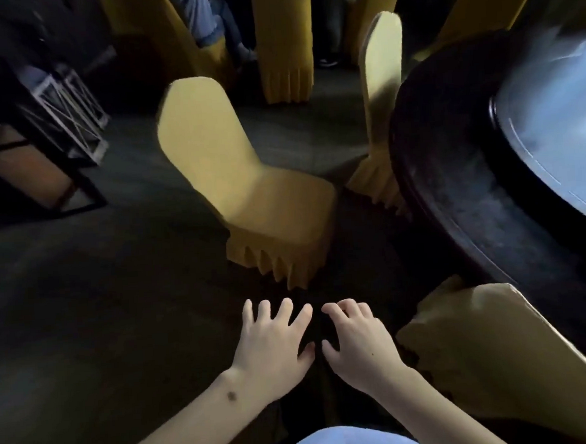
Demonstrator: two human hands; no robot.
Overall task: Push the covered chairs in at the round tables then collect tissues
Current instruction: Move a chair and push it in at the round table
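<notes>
Both hands are empty and touch nothing: the left hand [273, 339] spread wide, the right hand [357, 338] half curled, near a yellow chair [248, 186].

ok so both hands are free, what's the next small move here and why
Probably reach forward and take the backrest of the pulled-out chair. It stands clear of the round table, turned at an angle, while the chair beside it is already tucked against the table's edge. The left hand and right hand are both open, holding nothing, and short of it.
</notes>
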